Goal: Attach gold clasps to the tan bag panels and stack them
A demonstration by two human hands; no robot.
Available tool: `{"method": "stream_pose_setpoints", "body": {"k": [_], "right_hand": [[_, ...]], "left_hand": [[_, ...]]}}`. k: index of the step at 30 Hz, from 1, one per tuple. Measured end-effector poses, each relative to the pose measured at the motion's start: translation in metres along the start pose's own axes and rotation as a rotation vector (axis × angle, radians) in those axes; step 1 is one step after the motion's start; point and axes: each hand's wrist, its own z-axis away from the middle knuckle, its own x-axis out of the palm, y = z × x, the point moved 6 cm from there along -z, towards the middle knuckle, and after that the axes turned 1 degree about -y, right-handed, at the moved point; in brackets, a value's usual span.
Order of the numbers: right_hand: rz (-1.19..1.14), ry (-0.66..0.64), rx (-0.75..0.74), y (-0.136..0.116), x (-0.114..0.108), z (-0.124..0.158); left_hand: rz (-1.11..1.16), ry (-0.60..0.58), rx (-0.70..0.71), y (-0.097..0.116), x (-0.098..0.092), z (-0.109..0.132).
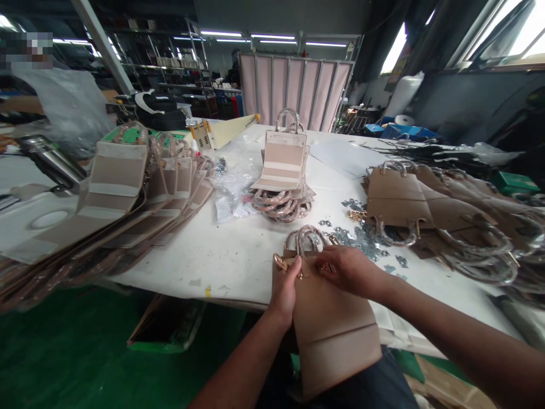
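Observation:
A tan bag piece [336, 324] hangs over the table's front edge, its plastic-wrapped handles [307, 237] lying at the top. My left hand [286, 292] grips the piece's left upper side, thumb on the front, beside a gold-coloured metal fitting [280, 261]. My right hand [347, 270] is at the upper right of the same piece, its fingers bent together at another gold-coloured fitting; what they pinch is mostly hidden. Just beyond the hands, small metal plates [361, 241] and a few gold parts [356, 215] lie scattered on the white table [183, 255].
Stacked bag pieces stand at the left [117, 170], the middle back [283, 156] and the right [395, 196]. Plastic bags [232, 199] lie near the middle stack. A steel flask [51, 162] leans at the far left. Black straps [419, 152] lie at the back right.

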Motion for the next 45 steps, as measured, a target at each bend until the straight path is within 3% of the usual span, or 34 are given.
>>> {"method": "stream_pose_setpoints", "body": {"k": [10, 33, 37, 45], "right_hand": [[0.098, -0.061, -0.133, -0.006, 0.004, -0.006], [0.171, -0.057, -0.229, -0.005, 0.005, 0.004], [0.127, -0.034, -0.218, 0.000, 0.005, 0.002], [0.044, -0.128, -0.279, 0.010, 0.002, -0.007]], "left_hand": [[-0.026, 0.026, 0.029, 0.000, -0.002, -0.003], [0.039, -0.017, -0.136, -0.004, 0.001, -0.005], [0.033, -0.024, -0.124, -0.002, 0.002, -0.004], [0.001, 0.014, -0.067, 0.001, 0.004, -0.004]]}}
